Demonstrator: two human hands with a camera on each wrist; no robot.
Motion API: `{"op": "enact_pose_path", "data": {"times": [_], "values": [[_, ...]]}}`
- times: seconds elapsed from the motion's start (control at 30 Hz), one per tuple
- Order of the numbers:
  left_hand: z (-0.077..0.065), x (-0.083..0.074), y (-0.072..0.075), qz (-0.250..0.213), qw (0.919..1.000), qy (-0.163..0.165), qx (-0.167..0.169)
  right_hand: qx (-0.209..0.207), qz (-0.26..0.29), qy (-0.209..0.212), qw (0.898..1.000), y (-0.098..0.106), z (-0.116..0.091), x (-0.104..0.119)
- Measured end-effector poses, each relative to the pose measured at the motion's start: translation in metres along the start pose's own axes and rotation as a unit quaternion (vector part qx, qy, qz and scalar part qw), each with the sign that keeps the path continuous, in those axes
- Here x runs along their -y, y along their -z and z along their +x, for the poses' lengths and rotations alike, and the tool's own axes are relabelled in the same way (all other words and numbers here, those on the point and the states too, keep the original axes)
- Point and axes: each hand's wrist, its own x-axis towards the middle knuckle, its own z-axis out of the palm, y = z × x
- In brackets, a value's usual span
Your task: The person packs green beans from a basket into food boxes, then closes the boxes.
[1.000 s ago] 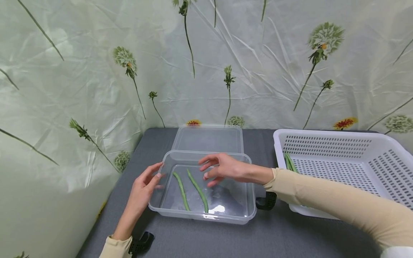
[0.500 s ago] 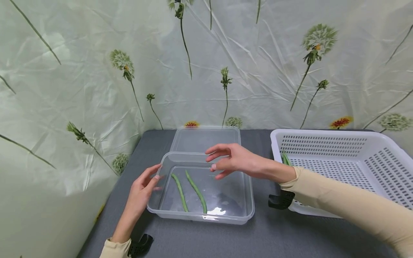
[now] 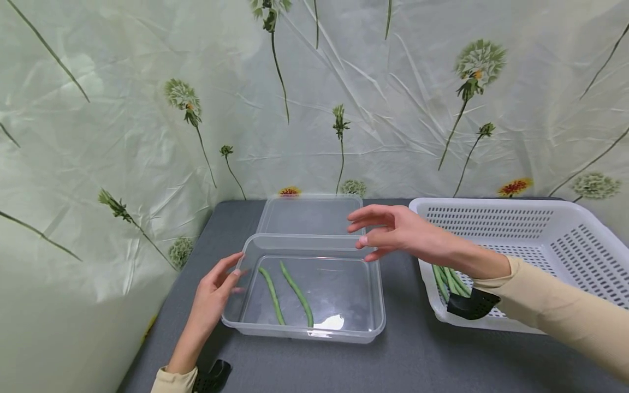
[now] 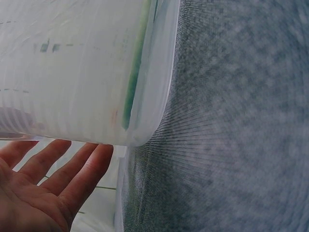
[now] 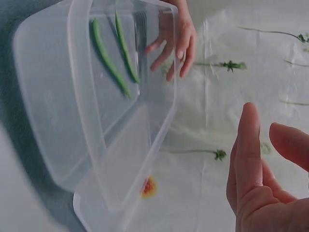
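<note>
Two green beans (image 3: 297, 295) lie side by side on the bottom of a clear plastic container (image 3: 339, 335). My left hand (image 3: 212, 297) rests at the container's left side, its fairly straight fingers against the outer wall. In the left wrist view, those fingertips (image 4: 102, 157) meet the plastic, with one bean showing through it. My right hand (image 3: 398, 232) hovers past the container's right rim, toward the basket, with fingers apart and nothing between them. The right wrist view shows a gap between thumb and fingers (image 5: 248, 145).
At the right stands a white perforated basket (image 3: 540, 245), with several green beans (image 3: 449, 281) along its left side, partly under the right wrist. A clear lid (image 3: 312, 213) lies behind the container on the grey tabletop (image 3: 295, 371). A flower-printed sheet (image 3: 304, 158) hangs behind.
My right hand has moved from above the container rightward toward the basket, uncovering the container's right part. The left hand stays at the container's side, and the beans have not moved.
</note>
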Motion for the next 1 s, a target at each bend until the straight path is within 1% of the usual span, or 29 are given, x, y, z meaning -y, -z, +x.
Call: {"op": "enact_pose_path", "data": {"times": [0.13, 0.3, 0.6, 0.83, 1.0], "values": [[0.001, 0.000, 0.000, -0.005, 1.0000, -0.003, -0.001, -0.012, -0.021, -0.003, 1.000, 0.014, -0.012, 0.002], [0.001, 0.000, 0.000, -0.011, 0.9999, -0.005, -0.003, -0.030, -0.060, -0.010, 0.998, 0.032, -0.027, -0.001], [0.000, 0.001, 0.001, -0.017, 0.9998, -0.006, -0.001, -0.053, -0.089, -0.023, 0.994, 0.063, -0.051, -0.010], [0.001, 0.001, 0.000, -0.012, 0.9999, -0.002, -0.002, -0.051, -0.118, -0.036, 0.991, 0.083, -0.066, -0.017], [0.001, 0.001, -0.001, -0.013, 0.9999, -0.002, -0.002, -0.053, -0.126, -0.037, 0.990, 0.092, -0.074, -0.025]]}}
